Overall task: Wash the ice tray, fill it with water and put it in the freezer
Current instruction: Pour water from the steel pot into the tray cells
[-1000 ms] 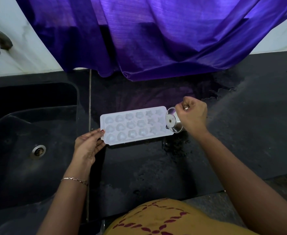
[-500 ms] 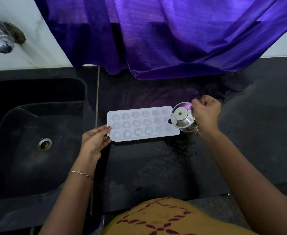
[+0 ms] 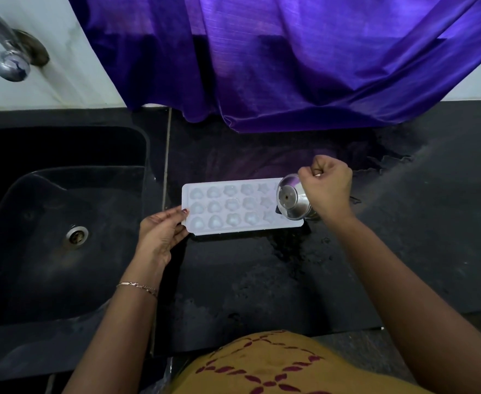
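A white ice tray (image 3: 233, 207) with shaped cavities lies flat on the black counter (image 3: 233, 280), just right of the sink. My left hand (image 3: 159, 234) holds its left end, fingertips on the rim. My right hand (image 3: 328, 187) grips a small steel cup (image 3: 291, 200) by its handle. The cup is tipped on its side over the tray's right end, its base turned toward me. The cup hides the rightmost cavities. I cannot tell whether water is coming out.
A black sink (image 3: 63, 223) with a metal drain (image 3: 76, 235) is on the left, with a steel tap (image 3: 7, 58) above it. A purple cloth (image 3: 290, 61) hangs along the back wall. Water is splashed on the counter below the tray's right end.
My right hand has tilted the steel cup further and moved it a little over the tray's right end. The left hand stays on the tray's left end. The camera view shifted left.
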Action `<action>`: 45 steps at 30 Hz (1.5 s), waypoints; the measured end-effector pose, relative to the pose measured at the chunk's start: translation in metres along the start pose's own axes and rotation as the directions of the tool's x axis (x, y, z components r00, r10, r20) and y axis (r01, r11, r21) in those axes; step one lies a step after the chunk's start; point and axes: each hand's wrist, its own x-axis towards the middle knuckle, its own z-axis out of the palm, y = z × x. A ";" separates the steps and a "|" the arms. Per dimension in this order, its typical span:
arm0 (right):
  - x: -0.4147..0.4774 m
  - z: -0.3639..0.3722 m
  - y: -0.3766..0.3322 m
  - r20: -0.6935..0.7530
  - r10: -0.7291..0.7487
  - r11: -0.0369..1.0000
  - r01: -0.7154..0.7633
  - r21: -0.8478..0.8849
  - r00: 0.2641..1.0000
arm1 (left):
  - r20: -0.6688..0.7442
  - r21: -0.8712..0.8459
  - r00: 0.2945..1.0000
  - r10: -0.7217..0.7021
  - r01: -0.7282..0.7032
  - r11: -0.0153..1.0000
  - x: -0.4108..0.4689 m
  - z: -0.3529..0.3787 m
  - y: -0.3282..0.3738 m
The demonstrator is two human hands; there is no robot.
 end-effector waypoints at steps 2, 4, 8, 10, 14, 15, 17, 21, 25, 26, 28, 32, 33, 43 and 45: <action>-0.001 0.001 0.000 0.005 -0.029 0.999 0.029 -0.026 1.000 | 0.004 -0.002 1.000 -0.002 0.002 1.000 0.000 0.000 0.000; -0.002 0.002 -0.001 0.007 -0.044 0.998 0.044 -0.044 0.999 | 0.005 0.005 1.000 -0.002 0.001 1.000 0.001 -0.001 0.000; -0.003 0.003 -0.003 0.012 -0.069 0.995 0.070 -0.077 0.998 | 0.011 0.010 1.000 0.001 -0.001 1.000 0.002 -0.001 0.000; -0.005 0.003 -0.004 0.014 -0.084 0.993 0.085 -0.083 0.996 | 0.018 0.004 1.000 0.003 -0.003 1.000 0.002 0.000 0.000; -0.006 0.005 -0.005 0.028 -0.086 0.991 0.089 -0.104 0.996 | 0.023 -0.004 1.000 0.000 0.000 1.000 0.003 0.000 -0.001; -0.006 0.005 -0.005 0.029 -0.090 0.990 0.092 -0.107 0.996 | 0.023 -0.002 1.000 0.000 0.000 1.000 0.003 -0.001 -0.002; -0.007 0.005 -0.006 0.026 -0.095 0.989 0.098 -0.114 0.995 | 0.020 0.003 1.000 -0.002 0.002 1.000 0.004 -0.001 -0.002; -0.007 0.005 -0.006 0.027 -0.105 0.987 0.107 -0.121 0.994 | 0.008 -0.002 1.000 -0.004 0.004 1.000 0.004 0.000 -0.001; -0.007 0.005 -0.006 0.030 -0.120 0.985 0.123 -0.120 0.992 | 0.012 0.001 1.000 -0.005 0.005 1.000 0.003 0.000 -0.001; -0.007 0.006 -0.006 0.030 -0.119 0.986 0.121 -0.117 0.992 | 0.013 0.002 1.000 -0.004 0.004 1.000 0.003 -0.001 -0.001; -0.007 0.006 -0.005 0.027 -0.114 0.987 0.116 -0.109 0.993 | 0.013 0.002 1.000 -0.004 0.004 1.000 0.003 -0.001 -0.001; -0.004 0.004 -0.005 -0.015 -0.074 0.994 0.073 -0.079 0.997 | 0.008 0.008 1.000 -0.004 0.004 1.000 0.001 0.000 0.000; -0.003 0.003 -0.005 -0.029 -0.043 0.997 0.041 -0.061 0.999 | 0.005 0.007 1.000 -0.005 0.005 1.000 0.000 0.000 0.000; 0.006 -0.001 -0.007 -0.044 0.174 0.956 -0.158 0.246 0.984 | 0.017 0.003 1.000 -0.005 0.005 1.000 0.000 -0.002 0.001; 0.004 0.004 -0.010 -0.018 0.124 0.967 -0.117 0.228 0.992 | 0.018 0.006 1.000 0.000 0.000 1.000 0.000 -0.002 0.001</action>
